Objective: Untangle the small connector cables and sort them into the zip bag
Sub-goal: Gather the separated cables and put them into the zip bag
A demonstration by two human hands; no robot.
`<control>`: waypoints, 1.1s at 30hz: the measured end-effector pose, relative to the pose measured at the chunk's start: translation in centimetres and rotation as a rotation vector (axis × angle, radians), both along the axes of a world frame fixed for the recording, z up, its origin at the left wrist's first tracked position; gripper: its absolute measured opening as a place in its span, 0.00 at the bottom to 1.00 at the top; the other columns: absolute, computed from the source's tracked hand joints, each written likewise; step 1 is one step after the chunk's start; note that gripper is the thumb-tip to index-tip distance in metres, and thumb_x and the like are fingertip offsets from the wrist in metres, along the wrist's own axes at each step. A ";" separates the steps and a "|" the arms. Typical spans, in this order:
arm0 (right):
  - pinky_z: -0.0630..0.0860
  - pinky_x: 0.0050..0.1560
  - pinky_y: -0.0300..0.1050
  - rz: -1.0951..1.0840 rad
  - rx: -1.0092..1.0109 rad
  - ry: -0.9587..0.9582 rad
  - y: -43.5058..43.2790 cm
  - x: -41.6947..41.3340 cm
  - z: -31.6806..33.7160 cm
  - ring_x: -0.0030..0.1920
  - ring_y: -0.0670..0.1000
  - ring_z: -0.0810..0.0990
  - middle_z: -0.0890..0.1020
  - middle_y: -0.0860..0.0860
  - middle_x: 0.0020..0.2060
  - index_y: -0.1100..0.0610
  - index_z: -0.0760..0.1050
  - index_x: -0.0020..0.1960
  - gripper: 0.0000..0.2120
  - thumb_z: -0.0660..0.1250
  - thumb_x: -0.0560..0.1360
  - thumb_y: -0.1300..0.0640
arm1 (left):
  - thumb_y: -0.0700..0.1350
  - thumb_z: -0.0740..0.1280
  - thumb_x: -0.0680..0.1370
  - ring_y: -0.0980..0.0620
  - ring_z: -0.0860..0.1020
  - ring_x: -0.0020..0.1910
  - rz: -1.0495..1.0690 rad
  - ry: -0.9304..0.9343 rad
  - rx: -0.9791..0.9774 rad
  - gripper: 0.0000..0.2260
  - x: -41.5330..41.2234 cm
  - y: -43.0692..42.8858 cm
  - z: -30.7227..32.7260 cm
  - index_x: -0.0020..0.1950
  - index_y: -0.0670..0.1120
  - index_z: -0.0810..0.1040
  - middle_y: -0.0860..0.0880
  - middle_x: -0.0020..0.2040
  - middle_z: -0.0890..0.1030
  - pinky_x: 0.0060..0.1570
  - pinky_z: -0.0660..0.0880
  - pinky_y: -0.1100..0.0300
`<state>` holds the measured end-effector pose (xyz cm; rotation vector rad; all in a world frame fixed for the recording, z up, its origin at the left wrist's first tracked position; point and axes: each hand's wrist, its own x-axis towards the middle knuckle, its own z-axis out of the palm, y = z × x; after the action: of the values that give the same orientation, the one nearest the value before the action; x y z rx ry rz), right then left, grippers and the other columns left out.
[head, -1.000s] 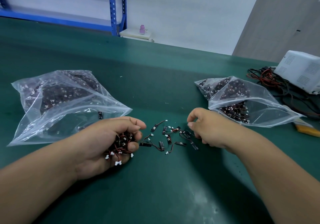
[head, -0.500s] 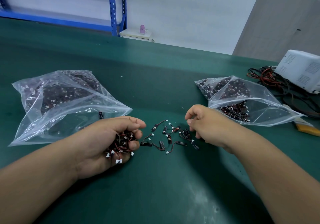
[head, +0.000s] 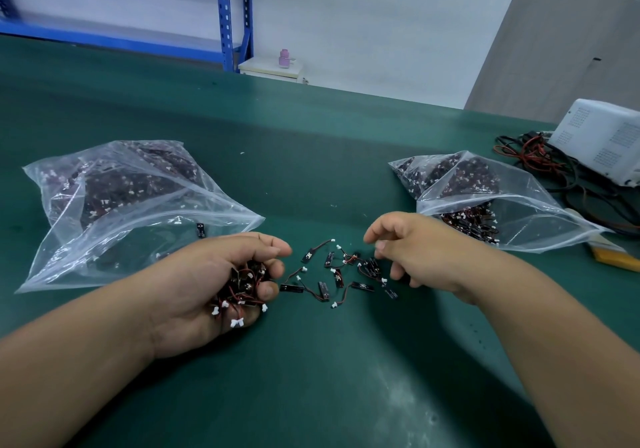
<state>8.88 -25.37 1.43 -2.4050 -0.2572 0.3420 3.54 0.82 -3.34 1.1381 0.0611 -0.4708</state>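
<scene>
Shows a dark green tabletop (head: 311, 378) bearing a white vented box (head: 602, 139) at the far right, with a tangle of red and black leads (head: 540, 167) beside it and a flat yellow piece (head: 613, 259) nearer, and, beyond its far edge, a blue shelf rack (head: 228, 15) and a pink bottle (head: 284, 58) on a low white stand (head: 270, 68).

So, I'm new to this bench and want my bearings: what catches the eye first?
The left hand grips a clump of cables over the green table. Loose cables lie scattered between it and the right hand. A left bag and a right bag, clear and cable-filled, flank them.
</scene>
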 end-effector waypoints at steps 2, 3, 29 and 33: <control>0.71 0.28 0.39 0.003 0.014 0.007 0.0 0.0 0.0 0.30 0.44 0.78 0.80 0.47 0.48 0.49 0.77 0.51 0.08 0.61 0.81 0.59 | 0.48 0.83 0.50 0.50 0.73 0.27 -0.002 0.000 0.003 0.25 0.0 0.0 0.0 0.45 0.49 0.84 0.47 0.37 0.78 0.21 0.66 0.64; 0.71 0.28 0.37 0.002 0.018 0.000 0.0 0.0 -0.1 0.30 0.44 0.78 0.80 0.46 0.46 0.48 0.78 0.51 0.07 0.63 0.81 0.59 | 0.48 0.83 0.50 0.50 0.73 0.27 -0.003 -0.001 0.005 0.25 0.0 0.0 0.0 0.45 0.49 0.84 0.47 0.37 0.78 0.21 0.66 0.64; 0.72 0.42 0.39 0.047 0.184 -0.031 0.7 -0.4 0.2 0.39 0.43 0.80 0.85 0.46 0.45 0.49 0.81 0.48 0.15 0.58 0.82 0.44 | 0.48 0.82 0.52 0.49 0.74 0.27 -0.011 0.008 0.009 0.23 0.3 0.2 -0.2 0.46 0.48 0.84 0.46 0.37 0.79 0.23 0.67 0.63; 0.73 0.41 0.42 0.079 0.186 0.018 0.8 -0.8 0.3 0.39 0.44 0.80 0.85 0.45 0.46 0.48 0.81 0.49 0.16 0.57 0.82 0.42 | 0.48 0.83 0.52 0.50 0.74 0.27 -0.017 0.008 0.013 0.24 0.3 0.3 -0.3 0.46 0.49 0.84 0.47 0.37 0.79 0.23 0.67 0.63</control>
<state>8.11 -24.54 1.70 -2.2119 -0.3611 0.3590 3.85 1.09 -3.65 1.1502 0.0620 -0.4904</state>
